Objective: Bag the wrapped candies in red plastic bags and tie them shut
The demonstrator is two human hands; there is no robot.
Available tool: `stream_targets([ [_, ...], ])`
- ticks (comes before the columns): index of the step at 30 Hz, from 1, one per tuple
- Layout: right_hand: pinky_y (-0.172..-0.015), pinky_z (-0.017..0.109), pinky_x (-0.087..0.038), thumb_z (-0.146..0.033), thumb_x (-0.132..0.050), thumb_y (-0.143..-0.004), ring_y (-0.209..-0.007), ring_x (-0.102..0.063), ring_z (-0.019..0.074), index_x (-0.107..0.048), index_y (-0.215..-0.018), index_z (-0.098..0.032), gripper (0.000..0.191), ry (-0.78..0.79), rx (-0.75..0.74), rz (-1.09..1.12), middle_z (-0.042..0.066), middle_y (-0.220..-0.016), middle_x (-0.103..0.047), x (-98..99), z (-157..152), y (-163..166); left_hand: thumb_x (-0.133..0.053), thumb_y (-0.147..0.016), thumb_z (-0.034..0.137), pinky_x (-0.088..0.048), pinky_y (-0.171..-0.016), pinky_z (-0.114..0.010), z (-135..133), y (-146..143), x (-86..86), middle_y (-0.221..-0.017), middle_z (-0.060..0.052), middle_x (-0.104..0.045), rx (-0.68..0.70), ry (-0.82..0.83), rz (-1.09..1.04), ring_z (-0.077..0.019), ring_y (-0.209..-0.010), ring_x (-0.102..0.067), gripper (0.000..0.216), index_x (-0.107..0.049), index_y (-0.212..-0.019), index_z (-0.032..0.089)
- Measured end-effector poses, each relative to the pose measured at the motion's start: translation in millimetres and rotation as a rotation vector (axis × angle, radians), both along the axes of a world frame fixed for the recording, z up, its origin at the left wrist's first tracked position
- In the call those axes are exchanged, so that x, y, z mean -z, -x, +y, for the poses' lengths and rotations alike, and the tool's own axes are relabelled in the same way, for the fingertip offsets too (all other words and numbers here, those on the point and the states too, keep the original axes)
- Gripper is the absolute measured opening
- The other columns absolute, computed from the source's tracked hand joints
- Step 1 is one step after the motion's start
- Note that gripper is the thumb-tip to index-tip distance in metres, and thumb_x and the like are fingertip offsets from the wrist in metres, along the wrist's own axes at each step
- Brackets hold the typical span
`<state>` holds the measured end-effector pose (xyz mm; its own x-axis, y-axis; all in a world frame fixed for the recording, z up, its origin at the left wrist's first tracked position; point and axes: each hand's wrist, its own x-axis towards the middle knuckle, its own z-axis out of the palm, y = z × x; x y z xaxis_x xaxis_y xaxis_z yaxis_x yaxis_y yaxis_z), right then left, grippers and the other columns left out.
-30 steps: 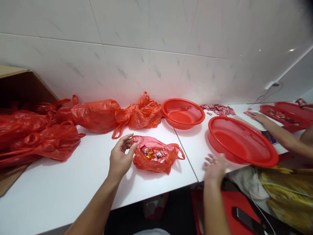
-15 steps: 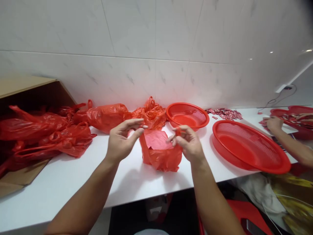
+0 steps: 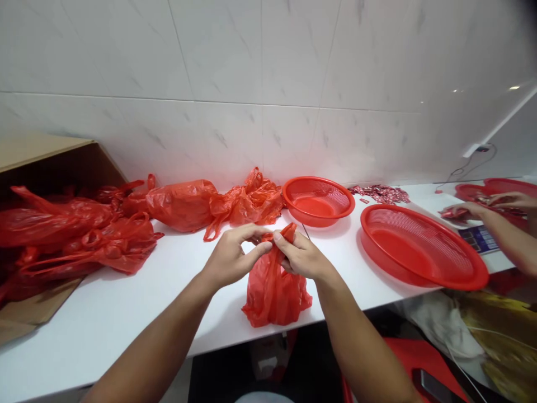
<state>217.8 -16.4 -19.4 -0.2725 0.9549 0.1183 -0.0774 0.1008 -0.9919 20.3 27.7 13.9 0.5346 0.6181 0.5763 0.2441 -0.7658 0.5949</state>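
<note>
Pinching the gathered top (image 3: 288,229) of a red plastic bag (image 3: 274,302) between their fingers (image 3: 287,246), the left hand (image 3: 232,254) and right hand (image 3: 308,254) meet above it near the worktop's (image 3: 168,305) front edge, its mouth already drawn together but no finished tie visible

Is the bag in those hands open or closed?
Drawn closed: left hand and right hand pinch the red bag at its gathered top. Knotted or not, cannot tell.

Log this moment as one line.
red bag: top gathered; left hand: gripping it; right hand: gripping it; oval basin: at right
</note>
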Motion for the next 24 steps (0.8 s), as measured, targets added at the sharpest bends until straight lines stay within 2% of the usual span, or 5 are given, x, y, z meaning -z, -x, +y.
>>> stream_targets([
  [4,-0.041,0.022,-0.04,-0.072,-0.045,-0.1,-0.037,-0.047,0.0101,-0.06,-0.097,-0.021,0.053,0.058,0.055,0.047,-0.008,-0.05,-0.052,3.1,1.9,3.3,-0.075,-0.092,0.023,-0.055,-0.081,-0.031,-15.1,-5.1,22.7,-0.089,-0.003,-0.073,-0.119,-0.061,-0.168,-0.0162,-0.084,-0.069,0.005,-0.074,-0.087,0.021],
  [8,-0.049,0.022,-0.044,-0.063,-0.055,-0.1,-0.044,-0.054,0.0094,-0.068,-0.085,-0.017,0.05,0.012,-0.014,0.155,-0.003,-0.056,-0.059,6.1,3.0,-3.0,-0.088,-0.079,0.026,-0.052,-0.104,-0.041,-19.9,-13.0,39.9,-0.141,-0.011,-0.061,0.042,0.172,-0.23,-0.0265,-0.125,-0.062,0.073,-0.055,-0.143,0.03],
  [10,-0.05,0.022,-0.042,-0.054,-0.066,-0.096,-0.048,-0.052,0.0084,-0.071,-0.077,-0.016,0.044,-0.043,-0.085,0.099,0.0,-0.06,-0.062,6.8,0.9,-10.5,-0.085,-0.081,0.028,-0.054,-0.099,-0.041,-14.3,-14.0,46.4,-0.129,-0.012,-0.068,0.152,0.388,-0.172,-0.0255,-0.115,-0.068,0.08,-0.047,-0.151,0.027],
  [14,-0.061,0.026,-0.051,-0.033,-0.08,-0.086,-0.066,-0.063,0.0133,-0.082,-0.089,-0.02,0.013,-0.212,-0.023,-0.111,0.004,-0.083,-0.073,14.2,-3.6,-24.7,-0.078,-0.087,0.033,-0.054,-0.086,-0.035,1.1,-7.3,50.7,-0.097,-0.008,-0.073,0.225,0.652,-0.093,-0.0211,-0.091,-0.069,0.034,-0.07,-0.115,0.017],
  [24,-0.079,0.035,-0.059,-0.016,-0.064,-0.097,-0.097,-0.067,0.0201,-0.079,-0.119,-0.035,0.032,-0.902,0.375,-0.464,0.007,-0.111,-0.076,49.5,0.0,-2.3,-0.066,-0.091,0.06,-0.052,-0.067,-0.031,4.0,-9.2,64.4,-0.077,-0.006,-0.071,0.297,1.075,-0.197,-0.0178,-0.067,-0.065,0.042,-0.068,-0.087,0.018],
])
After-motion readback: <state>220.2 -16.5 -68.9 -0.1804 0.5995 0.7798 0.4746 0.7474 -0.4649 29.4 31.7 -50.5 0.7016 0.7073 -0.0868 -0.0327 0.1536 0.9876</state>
